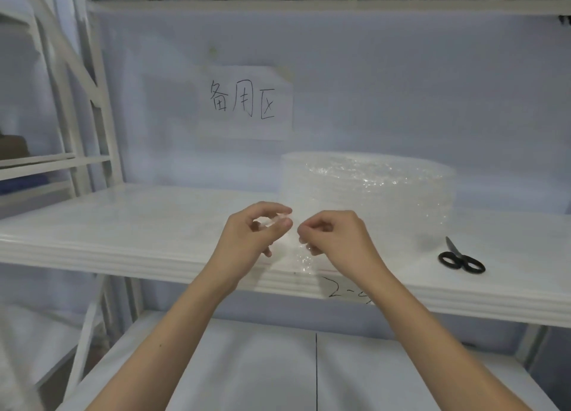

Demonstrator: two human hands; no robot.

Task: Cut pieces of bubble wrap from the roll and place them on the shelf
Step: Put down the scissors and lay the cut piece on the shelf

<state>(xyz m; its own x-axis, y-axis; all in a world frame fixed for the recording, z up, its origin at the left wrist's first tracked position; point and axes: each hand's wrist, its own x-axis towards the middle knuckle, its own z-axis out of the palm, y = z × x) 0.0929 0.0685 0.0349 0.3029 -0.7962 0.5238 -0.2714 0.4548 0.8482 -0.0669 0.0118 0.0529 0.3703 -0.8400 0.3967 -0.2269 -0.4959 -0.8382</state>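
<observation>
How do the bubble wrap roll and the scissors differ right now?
The bubble wrap roll is clear, bulky and stands on end; the scissors are black-handled, small and lie flat. The left hand and right hand pinch the roll's loose end; the scissors lie untouched. Both rest on the same shelf.

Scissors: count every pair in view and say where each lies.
1. The black-handled scissors lie flat on the shelf, right of the bubble wrap roll, untouched by either hand. Others may sit outside the frame.

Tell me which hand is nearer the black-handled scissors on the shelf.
Right. The right hand pinches the clear bubble wrap's loose end, left of the black-handled scissors with bare white shelf between. The left hand is farther left.
</observation>
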